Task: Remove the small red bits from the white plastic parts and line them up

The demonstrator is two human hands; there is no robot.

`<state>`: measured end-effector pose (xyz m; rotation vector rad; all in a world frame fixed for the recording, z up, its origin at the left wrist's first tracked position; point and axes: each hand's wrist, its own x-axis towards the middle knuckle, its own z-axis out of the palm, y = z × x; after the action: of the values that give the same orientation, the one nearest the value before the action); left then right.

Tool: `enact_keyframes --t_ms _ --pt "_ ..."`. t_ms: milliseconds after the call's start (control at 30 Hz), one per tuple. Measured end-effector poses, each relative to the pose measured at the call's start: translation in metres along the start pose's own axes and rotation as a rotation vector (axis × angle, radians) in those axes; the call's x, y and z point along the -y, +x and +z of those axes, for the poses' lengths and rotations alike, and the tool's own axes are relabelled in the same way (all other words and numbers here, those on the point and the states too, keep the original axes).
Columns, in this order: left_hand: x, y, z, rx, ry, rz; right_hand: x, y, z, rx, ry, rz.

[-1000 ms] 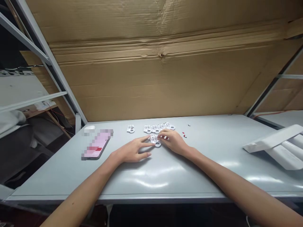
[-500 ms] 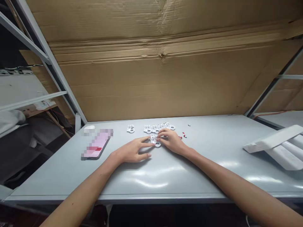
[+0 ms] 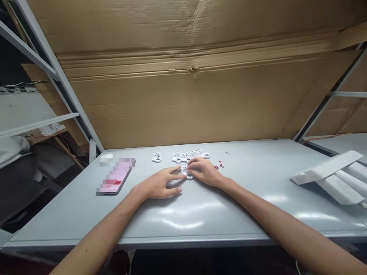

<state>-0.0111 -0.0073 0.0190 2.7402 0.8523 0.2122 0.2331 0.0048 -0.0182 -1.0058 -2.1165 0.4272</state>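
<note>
A small white plastic part with a ring at its near end [image 3: 189,176] lies flat on the grey table. My left hand [image 3: 160,184] reaches it from the left, fingers spread, with fingertips against its left side. Over its upper right side, my right hand [image 3: 205,170] has thumb and fingers pinched together; whatever is between them is too small to make out. Behind the hands, several like white parts [image 3: 177,157] lie in a row, partly covered by my right hand. Another white part [image 3: 156,157] sits apart to the left.
Small red and black bits [image 3: 221,165] lie right of my right hand, with a dark sliver [image 3: 227,152] farther back. A pink phone [image 3: 118,177] and a white object [image 3: 106,158] are at left. White folded pieces [image 3: 327,168] lie at right. Cardboard [image 3: 183,107] backs the table.
The view has shifted slightly. My right fingers have moved a little closer over the white part; my left hand stays at its side.
</note>
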Motion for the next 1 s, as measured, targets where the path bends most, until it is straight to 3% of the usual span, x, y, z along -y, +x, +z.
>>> enact_keyframes --t_ms 267,400,667,833,1000 --pt "0.002 -0.003 0.001 0.021 -0.002 -0.013 0.01 -0.003 -0.022 0.16 -0.07 -0.088" --pt "0.003 -0.001 0.002 -0.028 0.01 0.013 0.01 -0.006 -0.026 0.238 -0.155 -0.117" --pt "0.008 0.005 0.01 -0.276 0.064 -0.11 0.016 -0.007 -0.014 0.265 -0.13 -0.076" --pt "0.006 0.007 0.011 -0.291 0.087 -0.085 0.029 -0.008 -0.007 0.325 -0.115 -0.102" --pt "0.012 0.006 0.007 -0.313 0.127 -0.145 0.031 -0.01 -0.008 0.372 -0.169 -0.055"
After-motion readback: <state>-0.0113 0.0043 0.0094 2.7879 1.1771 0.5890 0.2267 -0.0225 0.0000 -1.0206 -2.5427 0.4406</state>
